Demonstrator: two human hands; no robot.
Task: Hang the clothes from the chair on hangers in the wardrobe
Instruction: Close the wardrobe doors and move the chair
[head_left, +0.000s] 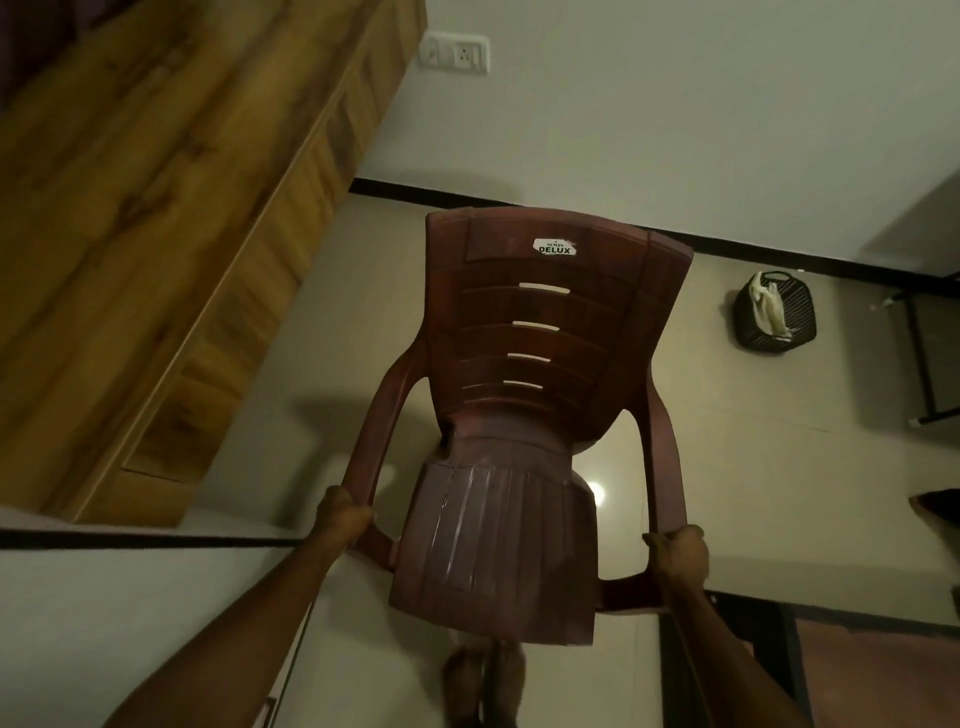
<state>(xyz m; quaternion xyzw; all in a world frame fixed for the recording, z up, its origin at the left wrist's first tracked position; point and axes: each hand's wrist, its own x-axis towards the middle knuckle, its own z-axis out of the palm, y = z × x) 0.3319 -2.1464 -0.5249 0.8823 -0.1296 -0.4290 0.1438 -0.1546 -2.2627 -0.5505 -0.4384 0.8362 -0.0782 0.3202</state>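
Head view, looking down. A dark reddish-brown plastic chair (524, 415) fills the middle of the frame, seen from the seat side with its backrest pointing away from the viewer. The backrest carries four narrow slots and a white sticker (556, 248) reading "DELUX" near its top edge. The seat bears no clothes.

The left hand (343, 519) grips the front end of the left armrest, fingers curled round the plastic. The right hand (678, 558) grips the front end of the right armrest in the same way, fingers wrapped over it. Both forearms reach in from the lower edge of the frame. The person's feet (485, 686) show, blurred, below the front edge of the seat. Whether the chair's legs touch the floor cannot be told.

At upper left stands a wood-grain wardrobe (156, 218), its panel running diagonally across the frame, just beside the chair's left armrest. The floor (727, 467) is pale glossy tile with a bright reflection close to the seat. A black skirting strip (779, 262) runs along the foot of the pale wall. A white switch plate (454, 52) sits on the wall near the wardrobe's top corner. At right, well apart from the chair, a black slotted basket (779, 317) stands on the floor holding something pale.
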